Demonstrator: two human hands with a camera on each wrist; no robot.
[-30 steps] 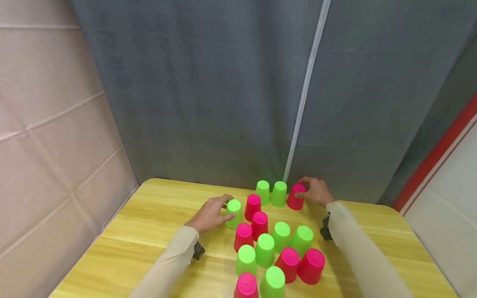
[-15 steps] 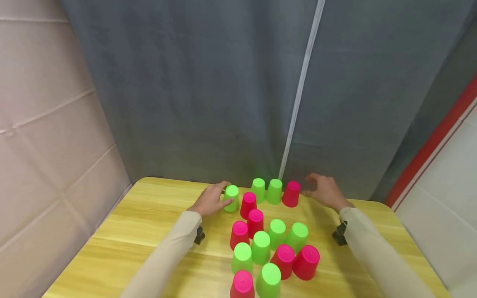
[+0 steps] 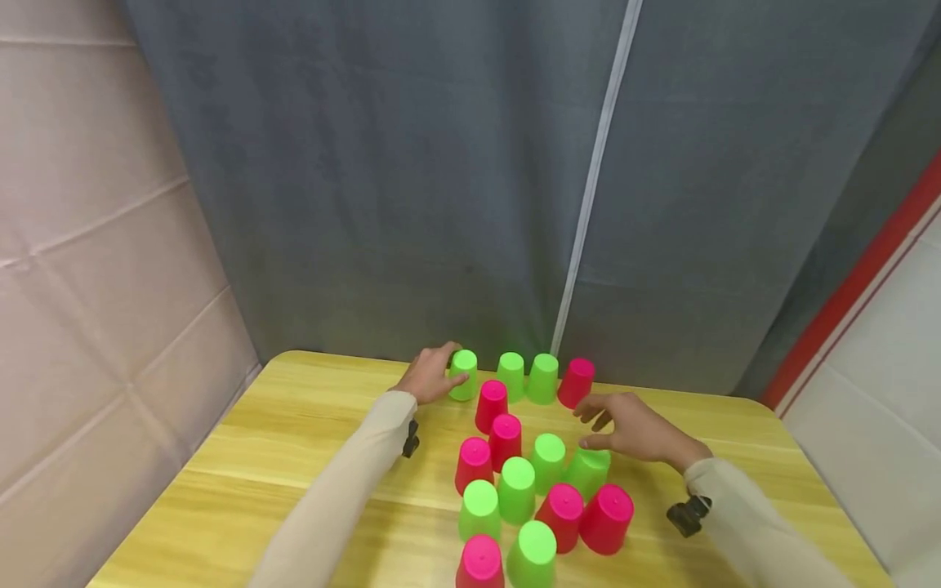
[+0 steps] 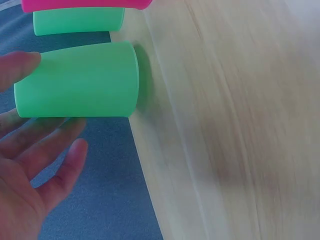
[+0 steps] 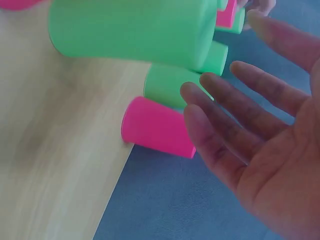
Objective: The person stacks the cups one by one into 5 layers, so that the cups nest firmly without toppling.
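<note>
**Two hands among upturned plastic cups**

On the yellow wooden table (image 3: 309, 457) stand more than a dozen green and pink cups, all mouth down, so none can hold anything; whether anything sits under them cannot be seen.

The left hand (image 3: 430, 377) is at the far edge, fingers (image 4: 47, 145) curved around the side of a green cup (image 3: 463, 375) and thumb on its other side, a light hold on the wall. That cup stands at the left end of a back row with two more green cups (image 3: 527, 377) and a pink cup (image 3: 577, 382).

The right hand (image 3: 632, 430) hovers above the nearer cluster, fingers (image 5: 235, 125) spread and relaxed, holding nothing. Closest beneath it is another green cup (image 3: 586, 471), partly hidden by the palm.

These look like thin, smooth plastic: light, stiff enough to keep their shape, likely to slide on the table and tip if nudged near the top. The taper suggests gripping around the wall low down, towards the wider rim, or cupping the closed base from above.
</note>
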